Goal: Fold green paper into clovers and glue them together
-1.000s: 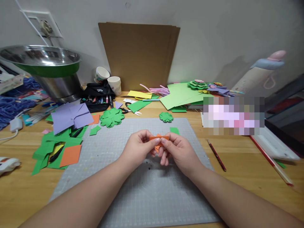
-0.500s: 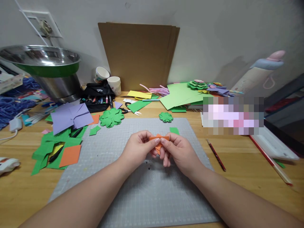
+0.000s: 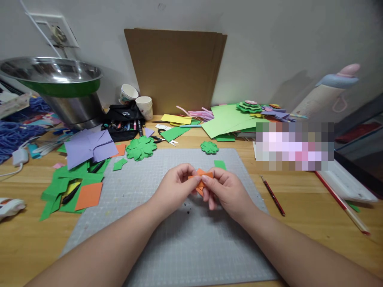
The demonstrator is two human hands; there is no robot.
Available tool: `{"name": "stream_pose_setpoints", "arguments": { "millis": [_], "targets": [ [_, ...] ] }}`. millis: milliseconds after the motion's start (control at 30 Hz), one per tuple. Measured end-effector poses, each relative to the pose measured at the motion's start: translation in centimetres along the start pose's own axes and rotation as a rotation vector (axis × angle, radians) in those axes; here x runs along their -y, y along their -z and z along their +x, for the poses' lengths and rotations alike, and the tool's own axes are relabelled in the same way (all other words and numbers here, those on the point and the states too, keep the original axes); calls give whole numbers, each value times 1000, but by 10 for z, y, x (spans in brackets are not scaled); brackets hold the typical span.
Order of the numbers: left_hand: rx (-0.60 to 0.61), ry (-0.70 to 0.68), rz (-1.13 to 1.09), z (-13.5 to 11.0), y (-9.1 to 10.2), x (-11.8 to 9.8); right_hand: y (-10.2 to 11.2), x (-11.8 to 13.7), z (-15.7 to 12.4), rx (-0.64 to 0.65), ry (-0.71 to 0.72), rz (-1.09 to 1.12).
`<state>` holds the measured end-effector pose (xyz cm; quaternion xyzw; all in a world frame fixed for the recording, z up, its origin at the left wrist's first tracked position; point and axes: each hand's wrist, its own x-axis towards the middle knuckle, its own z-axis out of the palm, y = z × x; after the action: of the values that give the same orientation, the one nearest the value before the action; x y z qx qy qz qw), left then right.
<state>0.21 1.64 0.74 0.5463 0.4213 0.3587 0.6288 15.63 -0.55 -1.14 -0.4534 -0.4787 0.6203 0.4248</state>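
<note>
Above the grey cutting mat (image 3: 155, 247), a small piece of folded orange paper (image 3: 201, 173) is held between both hands. My left hand (image 3: 176, 185) pinches its left side, thumb in front. On the right side, my right hand (image 3: 226, 189) pinches it with thumb and fingers, the lower fingers curled beneath. The thumbs nearly meet at the paper's middle, and part of it is hidden behind them. Beyond the hands lie a small green paper flower (image 3: 209, 147), a larger green paper flower (image 3: 141, 148) and a green paper square (image 3: 220, 164).
Green paper scraps (image 3: 56, 189), an orange square (image 3: 89, 195) and purple paper (image 3: 89, 147) lie at the left. Scissors (image 3: 164, 137) rest behind the mat. A red-and-black pencil (image 3: 273, 195) lies to the right. A metal bowl (image 3: 68, 71) stands at the back left.
The orange paper is turned slightly in my fingers, its upper edge now tilted. Both hands stay in nearly the same place, still pinching it.
</note>
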Motion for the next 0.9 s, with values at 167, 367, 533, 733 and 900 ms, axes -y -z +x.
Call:
{"name": "stream_pose_setpoints", "arguments": {
  "millis": [167,367,533,733,900],
  "targets": [
    [189,-54,113,-2,1,-1,1,1,-2,-4,23,-62],
    [150,-49,43,0,2,-1,-1,4,-1,-44,68,31],
    [107,-32,19,-1,3,-3,-1,6,-1,-31,36,86],
    [133,-24,-34,-1,3,-3,-1,4,-1,-39,15,108],
    [114,-14,-72,-1,3,-5,-2,4,-1,-27,13,138]
  ]
}}
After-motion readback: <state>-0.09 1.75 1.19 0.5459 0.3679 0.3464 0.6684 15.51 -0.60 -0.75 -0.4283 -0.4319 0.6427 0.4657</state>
